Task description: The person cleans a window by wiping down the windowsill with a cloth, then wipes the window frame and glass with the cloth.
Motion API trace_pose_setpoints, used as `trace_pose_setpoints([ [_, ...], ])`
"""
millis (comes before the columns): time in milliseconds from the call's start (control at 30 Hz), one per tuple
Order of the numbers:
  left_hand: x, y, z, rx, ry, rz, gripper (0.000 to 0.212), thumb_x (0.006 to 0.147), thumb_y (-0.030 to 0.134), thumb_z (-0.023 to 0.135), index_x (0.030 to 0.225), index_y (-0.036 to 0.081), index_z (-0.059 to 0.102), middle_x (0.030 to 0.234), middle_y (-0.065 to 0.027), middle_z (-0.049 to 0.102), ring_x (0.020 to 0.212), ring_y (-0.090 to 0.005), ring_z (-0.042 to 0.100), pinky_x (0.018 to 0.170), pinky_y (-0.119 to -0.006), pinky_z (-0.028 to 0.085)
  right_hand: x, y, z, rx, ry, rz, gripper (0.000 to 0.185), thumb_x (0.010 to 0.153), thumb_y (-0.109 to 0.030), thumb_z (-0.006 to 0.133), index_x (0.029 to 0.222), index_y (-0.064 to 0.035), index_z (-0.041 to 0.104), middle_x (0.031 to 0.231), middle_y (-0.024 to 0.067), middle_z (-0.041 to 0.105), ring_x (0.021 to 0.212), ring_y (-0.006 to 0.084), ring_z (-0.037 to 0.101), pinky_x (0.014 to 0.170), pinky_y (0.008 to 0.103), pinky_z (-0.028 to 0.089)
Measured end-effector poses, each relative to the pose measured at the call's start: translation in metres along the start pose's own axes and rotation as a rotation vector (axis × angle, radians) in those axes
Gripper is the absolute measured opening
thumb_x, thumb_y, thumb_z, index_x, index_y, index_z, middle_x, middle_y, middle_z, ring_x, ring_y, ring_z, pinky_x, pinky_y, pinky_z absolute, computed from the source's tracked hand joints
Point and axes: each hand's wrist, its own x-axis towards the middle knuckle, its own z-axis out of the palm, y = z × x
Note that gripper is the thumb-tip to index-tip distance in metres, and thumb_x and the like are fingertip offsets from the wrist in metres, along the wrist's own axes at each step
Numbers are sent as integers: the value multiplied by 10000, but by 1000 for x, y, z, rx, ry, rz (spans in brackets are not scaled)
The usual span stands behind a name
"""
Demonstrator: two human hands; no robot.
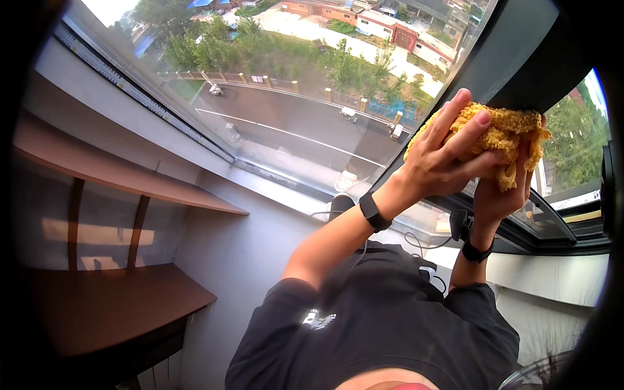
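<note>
A fluffy yellow cloth [509, 129] is bunched between my two hands, in front of the dark window frame [516, 53]. My left hand [438, 151] lies over its left and near side, with the fingers spread across it. From below, my right hand [504, 192] grips the cloth's right part; its fingers are partly hidden behind the folds. Whether the cloth touches the frame is hard to tell. The large window pane [292, 97] is left of the hands, with a road and trees seen through it. Each wrist wears a black band.
An open window sash [551, 217] is at the right, above a white sill [546, 278]. A black device [459, 224] with a cable is near my right wrist. Brown shelves [122, 307] stand at the left, beside a pale wall [234, 239].
</note>
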Motion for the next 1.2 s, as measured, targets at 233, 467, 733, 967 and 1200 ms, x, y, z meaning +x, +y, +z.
trace_pose_setpoints([
  [233, 14, -11, 7, 19, 22, 144, 411, 774, 189, 695, 1145, 295, 551, 1386, -122, 389, 1236, -513, 399, 938, -512, 501, 19, 1, 0, -51, 118, -103, 586, 847, -199, 673, 1334, 41, 450, 1408, 222, 413, 1295, 371, 412, 1048, 439, 361],
  [467, 36, -9, 7, -35, 16, 149, 470, 757, 191, 707, 1175, 311, 528, 1397, -133, 390, 1237, -512, 397, 949, -514, 489, 20, 1, -4, -24, 153, 49, 572, 849, -184, 657, 1332, 46, 454, 1344, 222, 486, 1262, 343, 460, 1039, 433, 369],
  [733, -39, -8, 1, -17, 5, 23, 422, 744, 198, 700, 1102, 356, 543, 1400, -21, 367, 1232, -470, 428, 927, -505, 499, -30, 11, -3, -65, -92, -43, 549, 838, -64, 629, 1344, 25, 435, 1449, 279, 312, 1316, 470, 332, 1060, 486, 318],
  [967, -28, -7, 1, 16, -32, 29, 277, 744, 164, 705, 962, 305, 608, 1403, -36, 340, 1238, -537, 372, 900, -511, 518, -18, 11, 4, 37, -34, -102, 561, 814, 8, 644, 1344, -30, 462, 1460, 272, 292, 1321, 455, 331, 1061, 481, 326],
  [1200, 41, -13, 8, 23, 28, 142, 425, 734, 159, 699, 1115, 317, 599, 1446, -45, 333, 1279, -524, 320, 929, -538, 495, 23, 1, 0, 5, 122, 4, 614, 809, -150, 711, 1330, 50, 454, 1352, 227, 475, 1246, 382, 467, 1010, 461, 391],
])
